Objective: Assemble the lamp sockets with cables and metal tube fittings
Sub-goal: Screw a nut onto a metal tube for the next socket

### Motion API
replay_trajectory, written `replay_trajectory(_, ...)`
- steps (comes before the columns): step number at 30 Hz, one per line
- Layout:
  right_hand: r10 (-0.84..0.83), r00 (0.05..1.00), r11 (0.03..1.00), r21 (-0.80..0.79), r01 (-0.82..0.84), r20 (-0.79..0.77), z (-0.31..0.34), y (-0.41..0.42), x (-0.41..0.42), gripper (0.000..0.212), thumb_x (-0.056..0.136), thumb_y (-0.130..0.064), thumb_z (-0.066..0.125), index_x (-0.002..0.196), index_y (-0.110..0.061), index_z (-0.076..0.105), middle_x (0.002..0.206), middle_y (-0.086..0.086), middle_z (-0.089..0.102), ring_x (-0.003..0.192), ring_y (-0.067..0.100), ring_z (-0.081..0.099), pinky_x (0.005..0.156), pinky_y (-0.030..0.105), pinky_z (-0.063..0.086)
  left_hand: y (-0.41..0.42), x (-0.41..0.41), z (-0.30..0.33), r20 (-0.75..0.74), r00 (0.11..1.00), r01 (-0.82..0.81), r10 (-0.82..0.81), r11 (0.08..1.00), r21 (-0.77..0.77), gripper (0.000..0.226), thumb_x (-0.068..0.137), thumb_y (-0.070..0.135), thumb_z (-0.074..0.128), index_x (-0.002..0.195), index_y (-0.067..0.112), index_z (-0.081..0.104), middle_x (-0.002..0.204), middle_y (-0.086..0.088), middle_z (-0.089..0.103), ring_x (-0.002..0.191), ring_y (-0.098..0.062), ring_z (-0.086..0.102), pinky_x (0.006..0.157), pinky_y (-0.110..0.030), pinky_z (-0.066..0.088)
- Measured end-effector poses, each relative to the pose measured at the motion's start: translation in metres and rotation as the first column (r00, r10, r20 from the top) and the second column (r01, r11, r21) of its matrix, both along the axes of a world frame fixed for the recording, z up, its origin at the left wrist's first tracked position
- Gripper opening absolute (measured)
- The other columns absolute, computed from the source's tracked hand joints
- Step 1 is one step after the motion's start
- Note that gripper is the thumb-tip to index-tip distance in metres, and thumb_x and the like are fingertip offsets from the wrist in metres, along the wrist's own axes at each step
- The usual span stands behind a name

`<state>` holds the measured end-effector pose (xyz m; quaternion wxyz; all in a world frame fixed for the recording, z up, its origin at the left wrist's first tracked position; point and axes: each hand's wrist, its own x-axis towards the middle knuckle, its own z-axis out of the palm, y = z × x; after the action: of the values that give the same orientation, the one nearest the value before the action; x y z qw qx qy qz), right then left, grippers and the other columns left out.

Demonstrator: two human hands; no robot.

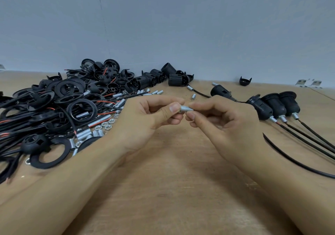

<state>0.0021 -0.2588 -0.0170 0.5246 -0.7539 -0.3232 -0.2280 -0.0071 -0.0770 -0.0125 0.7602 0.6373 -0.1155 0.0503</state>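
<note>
Head view, both hands' fingers (175, 107) pinching metal tube (185, 109), bare table (172, 180) below.

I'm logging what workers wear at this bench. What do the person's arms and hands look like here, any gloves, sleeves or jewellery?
Both forearms are bare up to the frame's lower edge, with no sleeve in view. The left hand and right hand wear no gloves. No rings, watch, wristband or markings show on either. The fingernails that show are short and unpainted.

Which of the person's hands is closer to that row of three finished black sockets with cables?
The right. The right hand sits just beside the three assembled sockets, while the left hand is farther off, next to the pile of loose parts. Both pinch a metal tube fitting.
</note>
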Motion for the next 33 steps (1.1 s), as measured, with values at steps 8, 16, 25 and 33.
replay_trajectory(8, -0.061, 0.897, 0.97, -0.187, 0.157, 0.438, 0.0032, -0.003, 0.0028, 0.005, 0.083, -0.003, 0.073, 0.088, -0.001, 0.074, 0.077, 0.004, 0.072, 0.068, 0.013, 0.065, 0.061, 0.028, 0.052, 0.0012, -0.0005, 0.001, -0.097, 0.993, 0.068, -0.07, 0.997, -0.027, 0.023, 0.075, 0.023, 0.067, 0.083, 0.004, 0.079, 0.075, -0.009, 0.071, 0.066, -0.012, 0.065, 0.062, -0.019, 0.054)
replay_trajectory(16, -0.04, 0.908, 0.974, -0.188, 0.129, 0.416, 0.0043, -0.0055, 0.0009, 0.006, 0.083, -0.001, 0.074, 0.088, -0.004, 0.074, 0.084, 0.002, 0.074, 0.074, 0.014, 0.07, 0.067, 0.027, 0.056, 0.0021, -0.0027, 0.004, -0.053, 0.996, 0.068, -0.072, 0.996, -0.065, 0.024, 0.07, 0.015, 0.071, 0.089, 0.001, 0.077, 0.08, -0.012, 0.072, 0.071, -0.015, 0.065, 0.071, -0.022, 0.055)
replay_trajectory(25, -0.053, 0.894, 0.968, -0.199, 0.156, 0.445, 0.0038, -0.0047, 0.0007, 0.003, 0.084, 0.0, 0.073, 0.085, 0.002, 0.073, 0.082, 0.008, 0.073, 0.072, 0.021, 0.069, 0.062, 0.034, 0.054, -0.0002, -0.0048, 0.0068, -0.101, 0.992, 0.072, -0.077, 0.996, -0.057, 0.029, 0.068, 0.025, 0.07, 0.082, 0.001, 0.077, 0.072, -0.009, 0.069, 0.062, -0.012, 0.063, 0.06, -0.019, 0.054)
replay_trajectory(33, -0.042, 0.906, 0.967, -0.211, 0.143, 0.421, 0.0066, -0.0066, -0.0005, 0.01, 0.084, -0.005, 0.074, 0.095, -0.004, 0.075, 0.083, 0.001, 0.073, 0.074, 0.009, 0.066, 0.068, 0.024, 0.055, 0.0006, -0.0058, 0.007, -0.147, 0.983, 0.107, -0.113, 0.993, -0.049, 0.025, 0.072, 0.025, 0.07, 0.08, 0.002, 0.078, 0.074, -0.011, 0.07, 0.064, -0.013, 0.064, 0.061, -0.019, 0.054)
